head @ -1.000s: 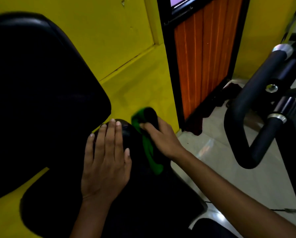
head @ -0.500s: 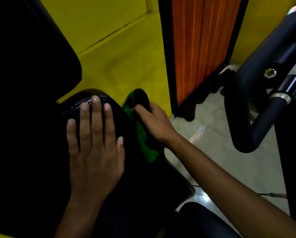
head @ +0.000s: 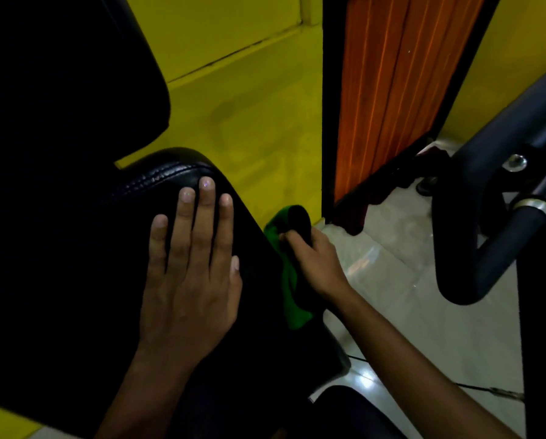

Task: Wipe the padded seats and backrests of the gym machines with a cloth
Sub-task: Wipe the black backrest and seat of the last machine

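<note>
A black padded backrest [head: 59, 74] fills the upper left, with the black seat pad [head: 75, 280] below it. The left hand [head: 189, 280] lies flat on the seat, fingers straight and together. Just beside it, at the seat's right edge, the right hand [head: 316, 264] has its grip clamped on a green cloth [head: 289, 293]. Farther right stand an orange door [head: 392, 90] and a black machine handle [head: 487, 217].

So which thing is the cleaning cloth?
Find the big black padded seat with the left hand flat on top. At its right edge, the right hand grips the cloth. It is the only bright green thing there.
</note>
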Available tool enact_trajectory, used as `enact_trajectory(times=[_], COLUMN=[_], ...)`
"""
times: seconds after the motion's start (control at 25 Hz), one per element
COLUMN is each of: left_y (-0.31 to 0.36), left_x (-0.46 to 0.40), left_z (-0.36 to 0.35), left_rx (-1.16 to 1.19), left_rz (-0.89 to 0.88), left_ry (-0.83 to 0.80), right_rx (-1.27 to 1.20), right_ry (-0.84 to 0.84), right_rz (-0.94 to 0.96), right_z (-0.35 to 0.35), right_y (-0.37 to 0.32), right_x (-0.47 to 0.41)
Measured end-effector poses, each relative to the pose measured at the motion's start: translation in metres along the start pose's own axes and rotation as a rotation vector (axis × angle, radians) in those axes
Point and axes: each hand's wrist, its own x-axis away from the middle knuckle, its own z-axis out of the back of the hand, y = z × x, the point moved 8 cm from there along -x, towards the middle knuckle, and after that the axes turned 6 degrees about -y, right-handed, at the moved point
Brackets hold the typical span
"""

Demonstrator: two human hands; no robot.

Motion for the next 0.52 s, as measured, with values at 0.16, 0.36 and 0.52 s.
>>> enact_trajectory(times=[0.16,0.36,0.52], left_y=[0.001,0.021,0.034], left_x=[-0.001,0.014,0.023], left_z=[0.000,-0.013,-0.023], left_rx=[0.000,-0.078,-0.089], left_rz=[0.004,-0.146,-0.184], left_ry=[-0.004,-0.016,-0.021], right_rx=[-0.112,0.211,-0.063], right_ry=[0.052,-0.063,0.071], right_rz=[0.065,-0.240,0.020], right_z=[0.002,0.007,0.003], right_y=[0.016,0.067,0.020], right_x=[0.010,0.010,0.005])
